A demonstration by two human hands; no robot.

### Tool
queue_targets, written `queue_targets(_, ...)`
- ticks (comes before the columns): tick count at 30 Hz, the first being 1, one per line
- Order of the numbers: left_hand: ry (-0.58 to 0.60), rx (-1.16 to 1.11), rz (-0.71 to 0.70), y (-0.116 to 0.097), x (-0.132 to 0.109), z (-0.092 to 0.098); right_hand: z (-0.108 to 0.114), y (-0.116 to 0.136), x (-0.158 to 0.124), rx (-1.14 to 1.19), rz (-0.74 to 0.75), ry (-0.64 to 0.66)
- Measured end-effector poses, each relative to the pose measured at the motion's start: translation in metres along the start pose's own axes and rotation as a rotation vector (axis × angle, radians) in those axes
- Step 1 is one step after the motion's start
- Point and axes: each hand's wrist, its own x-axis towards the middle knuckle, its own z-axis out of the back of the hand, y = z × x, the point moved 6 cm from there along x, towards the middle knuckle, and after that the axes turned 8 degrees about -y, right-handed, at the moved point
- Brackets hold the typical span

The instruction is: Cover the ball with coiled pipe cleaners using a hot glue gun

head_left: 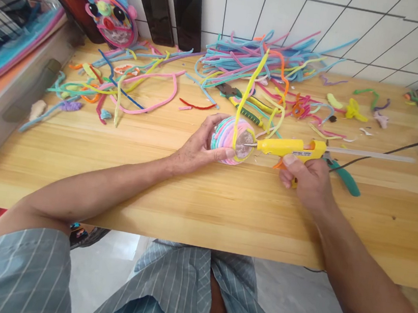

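My left hand (203, 146) is wrapped round a ball (227, 137) coiled in pastel pipe cleaners, its clear round end turned to the right. A yellow pipe cleaner (249, 91) stands up from the ball's edge, its top bent over. In my right hand (308, 179) is a yellow glue gun (291, 147) with an orange trigger. Its metal nozzle points left at the clear end of the ball; whether it touches I cannot tell. A long translucent glue stick (373, 155) sticks out behind the gun.
Behind my hands lie a heap of pipe cleaners (240, 60) and yellow-handled pliers (251, 115). Teal tool handles (346, 179) lie beyond my right wrist, near a black cord (390, 150). Two phones (185, 9) lean on the tiles beside a decorated face-like ball (114, 23). A plastic box (20, 96) borders the left.
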Motion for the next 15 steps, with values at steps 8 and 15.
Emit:
queue_targets(8, 0.002, -0.015, 0.001, -0.001, 0.001, 0.0, -0.002, -0.001, 0.001, 0.056, -0.012, 0.013)
queue_targets(15, -0.02, -0.006, -0.011, 0.001, -0.001, 0.003, 0.008, 0.003, 0.009, 0.077, -0.018, -0.009)
